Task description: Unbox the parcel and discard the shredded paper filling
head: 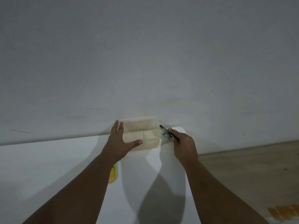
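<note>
A cream, open-topped box [145, 131] with an inner divider stands at the far edge of the white table [48, 159], against the wall. My left hand [119, 143] rests on its left end, fingers spread, thumb along the front wall. My right hand [182, 143] is just right of the box, closed around a bundle of thin dark pens or sticks [167, 132] whose tips point at the box's right rim. No shredded paper shows inside the box.
A yellow-green object [113, 173] lies on the table, mostly hidden under my left forearm. The table ends at right over a brownish floor [250, 167]. Orange flat pieces [284, 213] lie at the bottom right. A plain grey wall [145, 62] fills the upper view.
</note>
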